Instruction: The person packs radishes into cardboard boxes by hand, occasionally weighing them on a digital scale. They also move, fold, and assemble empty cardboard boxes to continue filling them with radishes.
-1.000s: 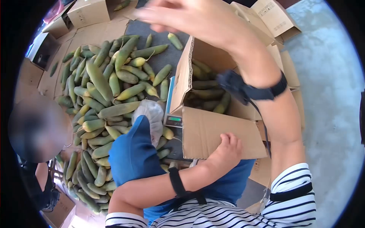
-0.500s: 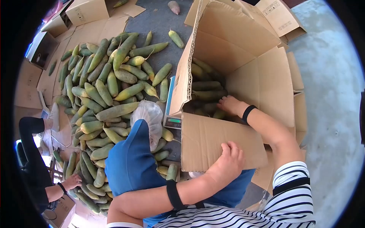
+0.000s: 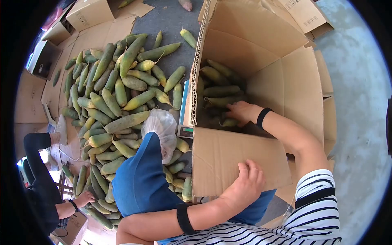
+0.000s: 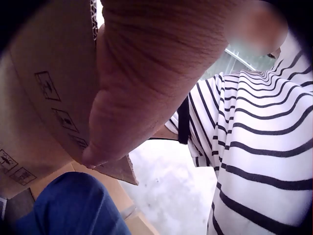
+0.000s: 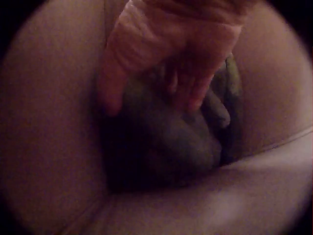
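My left hand [image 3: 245, 183] grips the front flap [image 3: 216, 161] of a large cardboard box, fingers on its inner face; the thumb of this hand [image 4: 142, 83] lies against the printed outer face [image 4: 34, 93]. Inside the box, my right hand [image 3: 243, 113] reaches down to the long green radishes [image 3: 222, 90]. In the dim right wrist view, the right hand [image 5: 168, 49] has its thumb and fingers on either side of a thick radish [image 5: 171, 132]. Several more radishes lie along the box's left side.
A big radish pile [image 3: 110, 98] spreads left of the box. A clear plastic bag [image 3: 160, 130] lies beside the blue-clad knee [image 3: 139, 171]. Part of a scale [image 3: 185, 131] shows under the box. Another person's hand [image 3: 84, 199] touches radishes at lower left. Other cartons [image 3: 90, 15] stand behind.
My right hand has come down from above the box into it, among the radishes. The left hand stays on the flap, which has shifted slightly. The other person's hand has come to the pile.
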Demonstrator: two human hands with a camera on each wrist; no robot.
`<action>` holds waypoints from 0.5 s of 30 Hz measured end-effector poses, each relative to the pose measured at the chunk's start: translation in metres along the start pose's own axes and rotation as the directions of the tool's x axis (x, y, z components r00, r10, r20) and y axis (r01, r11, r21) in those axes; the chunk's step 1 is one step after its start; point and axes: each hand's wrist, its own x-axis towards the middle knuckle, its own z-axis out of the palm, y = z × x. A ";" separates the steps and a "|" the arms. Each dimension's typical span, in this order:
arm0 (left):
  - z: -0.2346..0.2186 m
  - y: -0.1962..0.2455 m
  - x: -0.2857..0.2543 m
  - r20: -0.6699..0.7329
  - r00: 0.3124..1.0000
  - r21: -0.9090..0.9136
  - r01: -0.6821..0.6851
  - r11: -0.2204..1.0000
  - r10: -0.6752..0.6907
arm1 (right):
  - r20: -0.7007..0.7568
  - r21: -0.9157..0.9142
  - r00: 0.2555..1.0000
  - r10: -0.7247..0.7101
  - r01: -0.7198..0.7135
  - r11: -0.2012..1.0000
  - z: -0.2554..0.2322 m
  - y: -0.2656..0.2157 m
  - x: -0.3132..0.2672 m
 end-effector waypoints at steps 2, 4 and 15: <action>0.001 0.000 0.000 0.006 1.000 -0.009 0.014 1.000 -0.014 | 0.093 -0.102 0.996 -0.008 0.018 0.995 -0.002 -0.003 0.010; 0.003 0.001 0.000 -0.007 1.000 -0.005 0.020 1.000 -0.020 | 0.051 -0.122 0.999 -0.013 0.019 0.992 0.010 -0.011 0.015; 0.007 0.009 0.005 -0.011 0.997 0.004 0.073 0.997 -0.073 | -0.493 0.712 0.681 0.542 -0.041 0.700 -0.073 0.001 -0.090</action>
